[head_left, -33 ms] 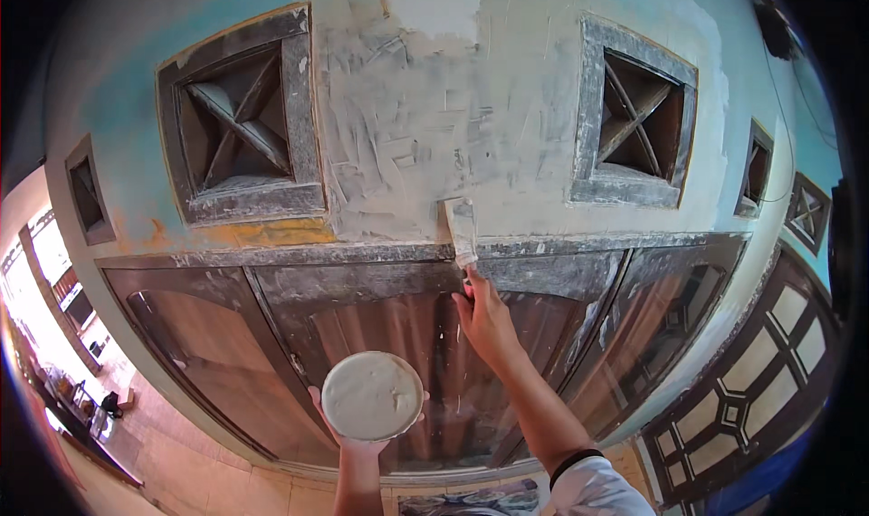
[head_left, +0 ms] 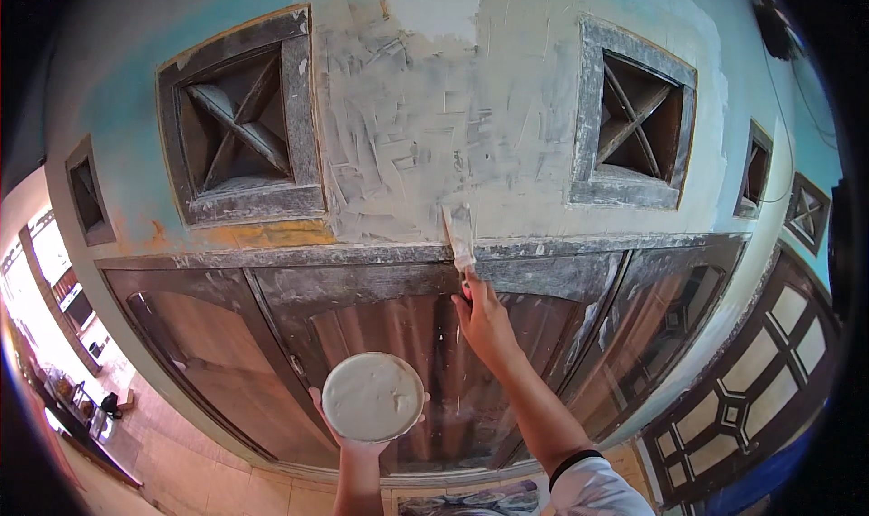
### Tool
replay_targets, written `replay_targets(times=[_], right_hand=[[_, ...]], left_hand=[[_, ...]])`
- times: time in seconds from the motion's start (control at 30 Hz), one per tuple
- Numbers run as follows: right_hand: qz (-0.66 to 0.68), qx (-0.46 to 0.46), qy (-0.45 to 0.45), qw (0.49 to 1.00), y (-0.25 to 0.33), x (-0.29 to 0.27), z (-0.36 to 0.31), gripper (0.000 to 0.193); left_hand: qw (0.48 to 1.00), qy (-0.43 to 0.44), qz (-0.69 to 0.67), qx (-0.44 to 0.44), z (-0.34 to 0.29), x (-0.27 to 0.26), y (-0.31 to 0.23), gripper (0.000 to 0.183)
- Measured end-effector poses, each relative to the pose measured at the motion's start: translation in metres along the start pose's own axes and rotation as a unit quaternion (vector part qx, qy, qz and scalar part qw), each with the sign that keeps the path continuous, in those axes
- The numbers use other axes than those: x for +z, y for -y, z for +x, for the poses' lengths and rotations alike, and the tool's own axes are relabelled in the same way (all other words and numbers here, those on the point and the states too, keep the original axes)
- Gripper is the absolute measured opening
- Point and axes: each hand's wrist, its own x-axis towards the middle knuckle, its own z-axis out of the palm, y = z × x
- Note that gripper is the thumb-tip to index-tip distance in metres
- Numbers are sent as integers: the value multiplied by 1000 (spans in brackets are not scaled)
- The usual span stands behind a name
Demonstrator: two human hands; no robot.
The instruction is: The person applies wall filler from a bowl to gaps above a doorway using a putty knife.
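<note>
In my right hand (head_left: 489, 324) is a putty knife (head_left: 461, 241) with a pale, coated blade and a reddish handle, pointing upward. Its blade rests against the patchy grey-white wall (head_left: 516, 145), just above the dark wooden frame's top edge. My left hand (head_left: 355, 445) supports a round tub of off-white putty (head_left: 372, 395) from beneath, fingers curled about its sides. The putty fills the tub almost to the rim and has a small dent on the right. The tub hides most of my left palm.
Two dark vent openings with crossed bars, a left one (head_left: 237, 122) and a right one (head_left: 636, 113), flank the coated patch. Below runs a wide brown panelled window (head_left: 398, 326) with glass. A brown door (head_left: 738, 398) stands at right; a bright opening (head_left: 54, 244) lies at left.
The putty knife's blade has turned slightly, now showing more edge-on and a little lower on the wall. My left hand and the tub are nearly unchanged.
</note>
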Motion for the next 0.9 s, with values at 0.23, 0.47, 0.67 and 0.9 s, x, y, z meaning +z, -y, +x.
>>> replay_targets(times=[0.23, 0.47, 0.67, 0.9], right_hand=[[68, 50, 43, 996, -6, -6, -93, 44], [738, 352, 137, 558, 3, -65, -139, 26], [490, 292, 117, 813, -6, -83, -165, 25], [206, 122, 174, 955, -8, -121, -148, 25]], left_hand=[[1000, -4, -28, -6, -7, 6, 0, 109], [998, -47, -35, -20, 0, 14, 15, 107], [996, -72, -26, -38, 3, -3, 27, 102], [994, -106, 22, -27, 6, -10, 41, 97]])
